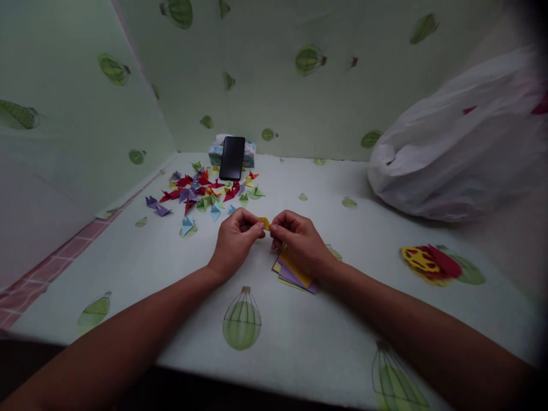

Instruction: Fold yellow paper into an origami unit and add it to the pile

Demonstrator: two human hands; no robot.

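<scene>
Between my two hands is a small folded piece of yellow paper (265,222), held just above the table. My left hand (237,241) pinches its left end between thumb and forefinger. The right end is gripped by the thumb and forefinger of my right hand (298,237). Beneath my right hand lies a stack of square paper sheets (295,273), orange, purple and other colours, partly covered by the hand. Beyond my left hand spreads a pile of folded paper cranes (201,191) in red, purple, blue, green and yellow.
A black phone (232,158) leans against a tissue box (250,154) by the back wall. On the right stand a large white plastic bag (454,154) and, nearer, some yellow and red cut-out pieces (428,264). The white table (192,325) has a balloon pattern.
</scene>
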